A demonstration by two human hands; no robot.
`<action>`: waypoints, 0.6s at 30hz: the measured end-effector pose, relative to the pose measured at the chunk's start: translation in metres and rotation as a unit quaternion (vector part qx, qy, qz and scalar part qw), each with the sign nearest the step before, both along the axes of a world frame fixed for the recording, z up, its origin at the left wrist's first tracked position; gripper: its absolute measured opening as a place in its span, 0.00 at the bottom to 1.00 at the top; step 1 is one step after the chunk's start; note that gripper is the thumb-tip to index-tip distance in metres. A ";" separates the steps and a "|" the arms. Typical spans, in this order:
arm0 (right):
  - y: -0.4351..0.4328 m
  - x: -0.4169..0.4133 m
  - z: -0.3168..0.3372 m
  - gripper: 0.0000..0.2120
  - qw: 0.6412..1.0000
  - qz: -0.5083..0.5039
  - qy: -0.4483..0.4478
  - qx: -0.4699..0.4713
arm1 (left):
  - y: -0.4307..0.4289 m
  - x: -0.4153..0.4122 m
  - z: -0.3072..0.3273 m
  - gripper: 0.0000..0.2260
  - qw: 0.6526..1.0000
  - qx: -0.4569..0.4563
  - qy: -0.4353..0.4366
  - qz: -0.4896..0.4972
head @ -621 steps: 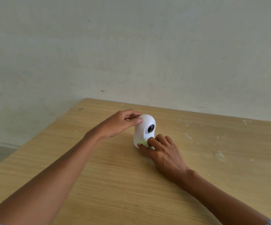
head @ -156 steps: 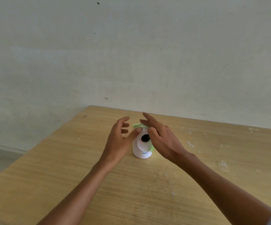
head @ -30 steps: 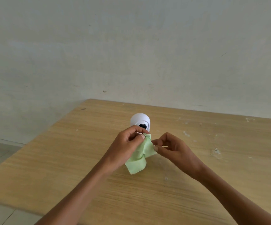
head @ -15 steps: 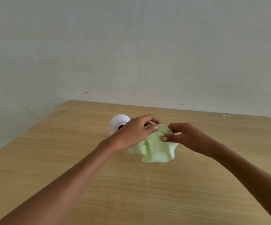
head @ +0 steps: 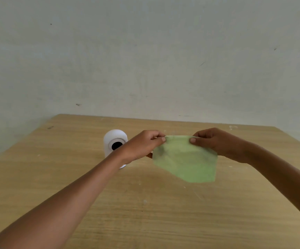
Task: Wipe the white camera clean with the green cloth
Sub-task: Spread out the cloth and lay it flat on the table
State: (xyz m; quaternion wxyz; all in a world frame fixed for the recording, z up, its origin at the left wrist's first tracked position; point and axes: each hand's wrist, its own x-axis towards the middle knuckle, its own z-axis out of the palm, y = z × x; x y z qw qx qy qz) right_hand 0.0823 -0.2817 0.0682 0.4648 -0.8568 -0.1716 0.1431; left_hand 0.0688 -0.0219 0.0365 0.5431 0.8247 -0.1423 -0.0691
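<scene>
Pinched fingers (head: pixel 162 139) of the left hand (head: pixel 142 146) and of the right hand (head: pixel 215 142) each grip a top corner of the cloth (head: pixel 187 159), thumb pressed against forefinger, the other fingers curled; the cloth hangs spread and nearly flat between them, held clear above the table (head: pixel 145 212), its lower edge free; both forearms reach in from the near corners. Behind the left wrist, well apart from the cloth and off to its left, the camera (head: pixel 115 141) stands upright on the table, dark lens facing the person, its base partly hidden by the arm; beyond lies the far table edge and a plain wall (head: pixel 145 60). By my reading the step in hand is opening out the cloth, either to refold it or to find a clean face; wiping is paused; the next move calls for gathering the cloth into one hand, steadying the camera with the other, and bringing the cloth back to its shell.
</scene>
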 end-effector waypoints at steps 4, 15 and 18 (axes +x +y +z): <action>-0.008 0.001 -0.001 0.14 0.999 0.006 0.049 0.006 | -0.014 0.001 0.000 0.14 0.985 -0.118 0.127 0.004; -0.019 0.017 -0.008 0.11 0.996 -0.002 0.078 -0.046 | -0.020 0.024 -0.020 0.10 0.992 -0.091 0.091 0.011; -0.018 0.021 -0.005 0.08 0.997 -0.035 -0.007 -0.072 | -0.022 0.033 -0.017 0.04 0.996 -0.061 -0.025 0.058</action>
